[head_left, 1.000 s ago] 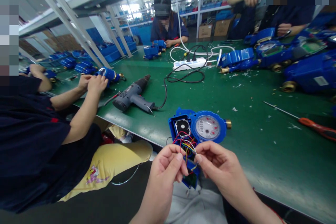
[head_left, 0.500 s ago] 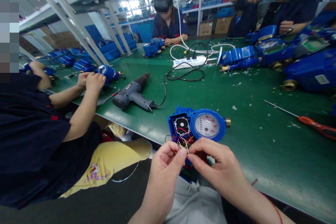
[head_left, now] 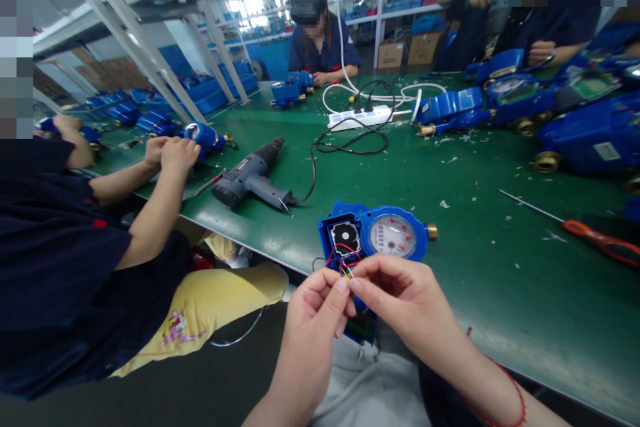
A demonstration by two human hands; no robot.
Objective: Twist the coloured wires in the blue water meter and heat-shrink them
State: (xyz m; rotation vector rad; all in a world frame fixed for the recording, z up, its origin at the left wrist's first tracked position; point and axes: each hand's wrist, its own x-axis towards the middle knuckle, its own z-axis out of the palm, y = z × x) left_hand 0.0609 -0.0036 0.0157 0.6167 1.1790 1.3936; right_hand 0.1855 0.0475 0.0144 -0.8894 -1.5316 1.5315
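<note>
A blue meter [head_left: 395,235] with a round dial and a brass end lies at the near edge of the green table. Its square housing [head_left: 327,232] is open and shows a black disc part. Thin red, yellow and white wires [head_left: 345,259] rise from it. My left hand [head_left: 317,320] pinches the wires between thumb and forefinger. Touching it at the fingertips, my right hand [head_left: 407,297] is closed on the same wires. A green circuit board [head_left: 361,328] in a blue cover hangs below my fingers, partly hidden by them.
A grey heat gun [head_left: 253,173] lies left of the meter, a white power strip [head_left: 360,117] behind it. An orange-handled screwdriver [head_left: 600,239] is at the right. More blue meters [head_left: 590,133] stand back right. People work at the left and across the table [head_left: 425,180].
My right hand has moved slightly left and up, closer against my left fingertips. Both hands still pinch the wires. The view has shifted slightly.
</note>
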